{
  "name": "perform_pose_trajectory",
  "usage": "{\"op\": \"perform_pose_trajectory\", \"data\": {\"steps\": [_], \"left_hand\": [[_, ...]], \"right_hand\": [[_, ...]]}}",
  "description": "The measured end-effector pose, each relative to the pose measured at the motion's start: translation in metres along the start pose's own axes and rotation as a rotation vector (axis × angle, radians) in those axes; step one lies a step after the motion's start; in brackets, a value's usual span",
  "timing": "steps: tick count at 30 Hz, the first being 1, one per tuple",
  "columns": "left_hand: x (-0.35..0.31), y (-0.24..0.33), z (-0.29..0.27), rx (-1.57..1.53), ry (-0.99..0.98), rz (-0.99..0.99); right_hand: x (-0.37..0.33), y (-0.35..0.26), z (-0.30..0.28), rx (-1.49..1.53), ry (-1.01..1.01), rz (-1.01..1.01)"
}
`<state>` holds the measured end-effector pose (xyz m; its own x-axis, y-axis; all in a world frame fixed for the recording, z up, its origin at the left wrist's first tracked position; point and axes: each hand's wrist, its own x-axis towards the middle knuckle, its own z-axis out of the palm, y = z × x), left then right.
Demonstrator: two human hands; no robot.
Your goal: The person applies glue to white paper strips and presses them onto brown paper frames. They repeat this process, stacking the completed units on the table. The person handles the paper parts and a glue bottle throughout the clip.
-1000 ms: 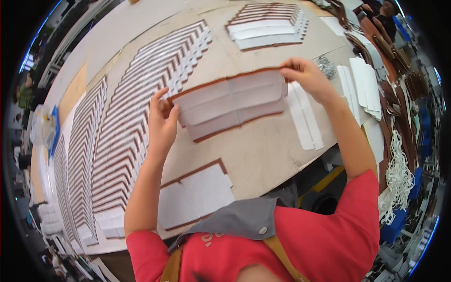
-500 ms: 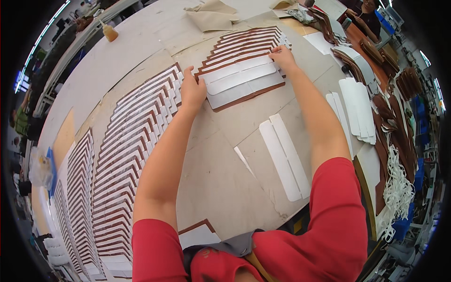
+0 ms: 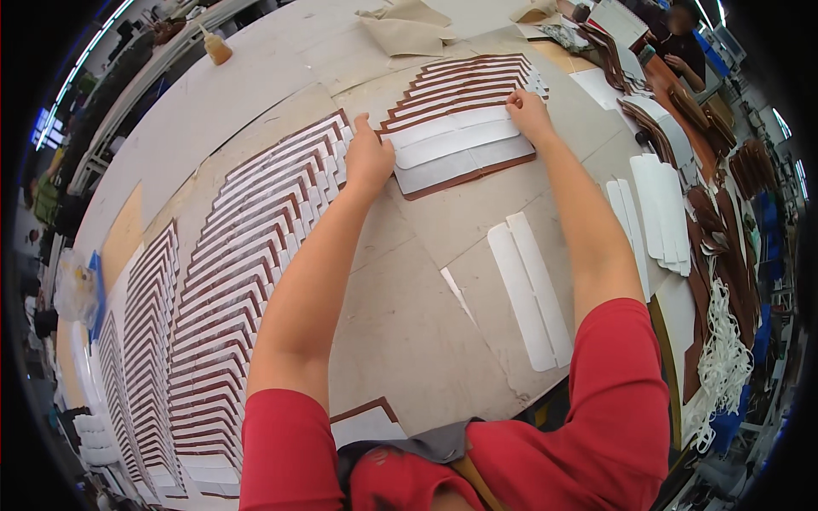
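A white two-part strip point(image 3: 460, 138) lies across the near end of a fanned stack of brown-edged white panels point(image 3: 456, 85). Below it shows the front panel point(image 3: 464, 170), white with a brown border. At the strip's left end is my left hand point(image 3: 369, 160), its thumb by the edge and its index finger stretched upward, apart from the thumb. My right hand point(image 3: 530, 117) has fingertips pinched together at the strip's upper right corner; what lies between them is mostly hidden.
Long overlapping rows of similar panels point(image 3: 247, 281) cover the table's left side. A loose white strip pair point(image 3: 530, 294) lies to the right, near more white strips point(image 3: 660, 213) and tangled white cord point(image 3: 720, 349). A glue bottle point(image 3: 218, 49) stands far left; another person point(image 3: 682, 51) is far right.
The whole view has shifted slightly, so the table's things appear a little further right and lower. Both hands stay at the strip's ends; my right fingers look more curled.
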<state>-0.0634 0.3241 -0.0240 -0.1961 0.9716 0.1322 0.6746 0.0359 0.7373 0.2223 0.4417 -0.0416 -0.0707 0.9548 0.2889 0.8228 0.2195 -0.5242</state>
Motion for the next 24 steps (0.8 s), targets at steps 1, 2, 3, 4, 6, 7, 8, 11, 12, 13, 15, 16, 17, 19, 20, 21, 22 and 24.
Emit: {"op": "perform_pose_trajectory", "data": {"steps": [1,2,3,4,6,7,8,11,12,13,15,16,17,19,20,21,22,24], "left_hand": [[0.001,0.000,0.001,0.052,0.003,0.003],[0.004,0.000,0.003,0.104,0.006,0.007],[0.002,0.004,0.002,0.156,0.002,0.009],[-0.001,0.007,0.001,0.251,0.039,0.041],[-0.011,0.019,-0.003,0.436,0.106,0.115],[-0.017,0.024,-0.008,0.414,0.102,0.143],[-0.023,0.028,-0.017,0.392,0.097,0.172],[-0.055,0.025,-0.038,0.297,0.090,0.335],[-0.072,0.021,-0.050,0.278,0.059,0.359],[-0.086,0.009,-0.061,0.272,0.059,0.417],[-0.125,0.005,-0.091,0.271,-0.013,0.352],[-0.140,-0.004,-0.105,0.257,-0.035,0.332],[-0.153,-0.011,-0.114,0.218,-0.054,0.289],[-0.187,-0.031,-0.142,0.179,-0.009,0.179],[-0.197,-0.039,-0.152,0.170,-0.002,0.091],[-0.208,-0.051,-0.161,0.136,0.015,0.070],[-0.218,-0.057,-0.170,0.130,0.041,0.053],[-0.246,-0.073,-0.190,0.097,0.112,0.031]], "right_hand": [[-0.004,0.000,0.004,-0.125,0.073,-0.107],[-0.011,0.000,0.009,-0.250,0.147,-0.214],[-0.017,-0.001,0.012,-0.377,0.217,-0.314],[-0.019,-0.002,0.011,-0.408,0.194,-0.297],[-0.024,-0.002,0.007,-0.476,0.150,-0.253],[-0.028,-0.011,-0.001,-0.418,0.128,-0.200],[-0.029,-0.020,-0.014,-0.361,0.109,-0.145],[-0.039,-0.032,-0.074,-0.328,0.203,-0.169],[-0.042,-0.023,-0.095,-0.339,0.205,-0.166],[-0.045,-0.011,-0.118,-0.354,0.209,-0.164],[-0.065,0.011,-0.172,-0.462,0.234,-0.159],[-0.079,0.034,-0.199,-0.486,0.268,-0.078],[-0.096,0.058,-0.227,-0.513,0.303,0.004],[-0.131,0.081,-0.258,-0.423,0.280,0.200],[-0.152,0.100,-0.266,-0.459,0.278,0.283],[-0.169,0.120,-0.264,-0.487,0.269,0.355],[-0.185,0.130,-0.255,-0.490,0.215,0.362],[-0.209,0.135,-0.238,-0.468,0.122,0.328]]}}
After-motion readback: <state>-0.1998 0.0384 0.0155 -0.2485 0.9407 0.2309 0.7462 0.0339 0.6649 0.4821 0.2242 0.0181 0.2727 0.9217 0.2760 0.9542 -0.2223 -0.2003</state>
